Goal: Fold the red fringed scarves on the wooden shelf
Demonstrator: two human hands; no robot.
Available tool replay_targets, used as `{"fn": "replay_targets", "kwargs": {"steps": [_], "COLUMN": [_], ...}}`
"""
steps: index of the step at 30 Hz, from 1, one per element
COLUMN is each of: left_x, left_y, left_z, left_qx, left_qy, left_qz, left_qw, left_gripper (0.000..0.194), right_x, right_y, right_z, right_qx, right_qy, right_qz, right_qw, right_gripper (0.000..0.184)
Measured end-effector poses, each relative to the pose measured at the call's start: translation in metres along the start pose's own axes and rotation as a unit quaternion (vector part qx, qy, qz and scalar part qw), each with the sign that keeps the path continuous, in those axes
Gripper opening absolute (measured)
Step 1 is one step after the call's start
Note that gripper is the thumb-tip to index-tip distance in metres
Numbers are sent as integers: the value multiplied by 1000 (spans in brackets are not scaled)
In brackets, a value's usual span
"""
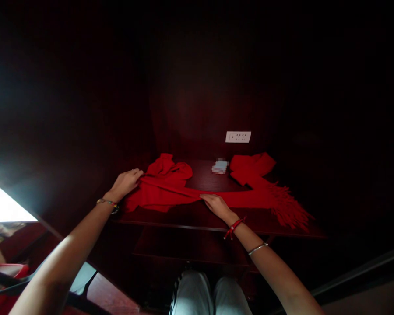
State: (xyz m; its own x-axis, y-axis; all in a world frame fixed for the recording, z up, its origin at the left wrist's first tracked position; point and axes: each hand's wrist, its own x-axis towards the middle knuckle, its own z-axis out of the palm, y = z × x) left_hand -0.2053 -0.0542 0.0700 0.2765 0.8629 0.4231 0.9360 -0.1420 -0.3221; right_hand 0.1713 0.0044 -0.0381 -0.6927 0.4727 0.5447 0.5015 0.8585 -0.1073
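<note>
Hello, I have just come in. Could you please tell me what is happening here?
A person has both bare hands on a red cloth spread across a dark shelf. The left hand pinches its upper edge near one end; the right hand pinches it near the middle. Fringe hangs at the right end, and more red fabric lies bunched behind. A wall socket is above.

Fringed scarf point(251, 199) on the desk point(205, 178), spanning from the left hand point(128, 181) to right of the right hand point(218, 206); small flat object, perhaps a phone point(220, 166), beyond the right hand; socket plate point(238, 137) farther back, on the wall point(193, 122).
</note>
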Motion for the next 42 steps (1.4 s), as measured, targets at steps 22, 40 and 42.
{"fn": "replay_targets", "kwargs": {"steps": [22,40,42], "left_x": [-28,-23,-31], "left_y": [7,31,30], "left_z": [8,-11,-19], "left_qx": [73,76,77], "left_qy": [-25,-30,4], "left_qz": [9,23,17], "left_qw": [997,996,997], "left_gripper": [36,30,32], "right_x": [-3,-1,-1], "right_y": [-13,-9,-8], "right_z": [-10,-3,-3], "right_qx": [-45,-24,-27], "right_qy": [-103,-49,-35], "right_qz": [-60,-16,-11], "right_qw": [992,998,999], "right_gripper": [27,30,31]}}
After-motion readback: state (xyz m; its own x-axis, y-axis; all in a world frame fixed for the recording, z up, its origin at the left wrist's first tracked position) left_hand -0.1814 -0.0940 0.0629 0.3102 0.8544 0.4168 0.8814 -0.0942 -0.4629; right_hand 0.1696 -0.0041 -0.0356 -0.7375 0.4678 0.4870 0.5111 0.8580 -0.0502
